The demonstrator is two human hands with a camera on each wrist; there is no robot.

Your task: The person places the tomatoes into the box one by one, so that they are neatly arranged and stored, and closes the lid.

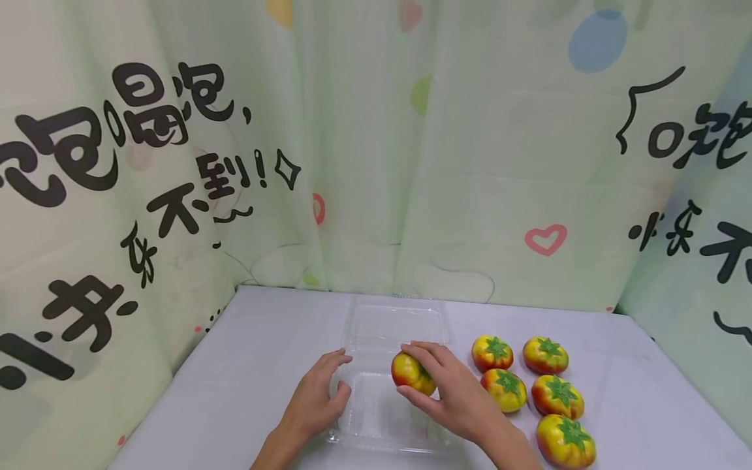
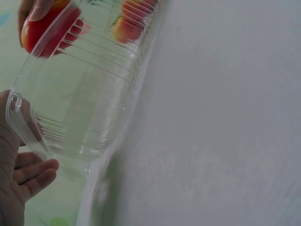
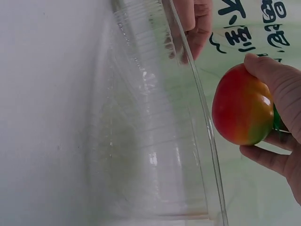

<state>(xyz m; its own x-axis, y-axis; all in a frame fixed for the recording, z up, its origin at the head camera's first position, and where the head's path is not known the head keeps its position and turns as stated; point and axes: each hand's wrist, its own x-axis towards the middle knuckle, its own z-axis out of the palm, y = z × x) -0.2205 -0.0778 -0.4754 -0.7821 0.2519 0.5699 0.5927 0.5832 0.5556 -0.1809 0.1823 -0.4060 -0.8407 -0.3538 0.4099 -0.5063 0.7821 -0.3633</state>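
My right hand (image 1: pixel 449 391) grips a red-and-yellow tomato (image 1: pixel 410 373) between thumb and fingers. It holds the fruit above the right part of an open clear plastic box (image 1: pixel 376 408), apart from its rim in the right wrist view. The held tomato (image 3: pixel 241 106) shows a smooth red and orange side there. My left hand (image 1: pixel 317 395) is at the box's left side with fingers relaxed and nothing gripped. In the left wrist view, the left hand (image 2: pixel 21 165) is close by the box's corner; whether it touches the plastic I cannot tell.
Several more tomatoes with green star-shaped tops, among them a near one (image 1: pixel 565 442), sit in two rows right of the box. The box's clear lid (image 1: pixel 399 320) lies folded back behind it. A printed curtain (image 1: pixel 364 163) encloses the white table (image 1: pixel 258 339) at the back and sides.
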